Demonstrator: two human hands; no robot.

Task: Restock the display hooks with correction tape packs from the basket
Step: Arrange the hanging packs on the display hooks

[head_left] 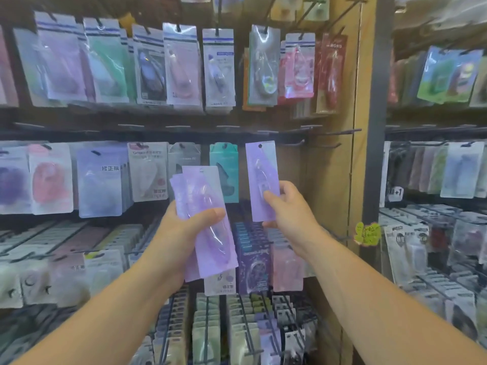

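The left hand (180,231) grips a stack of purple correction tape packs (210,248) in front of and below the hanging teal pack (224,156). The right hand (290,206) pinches a single purple pack (261,167) upright, just right of the teal pack.

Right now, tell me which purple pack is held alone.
The upright purple pack in the right hand, hang hole on top; the left hand grips a fanned stack.

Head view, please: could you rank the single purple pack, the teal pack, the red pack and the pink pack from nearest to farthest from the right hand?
1. Single purple pack: gripped in the right hand.
2. Teal pack: hanging just to its left.
3. Red pack: top row, upper right.
4. Pink pack: middle row, far left.
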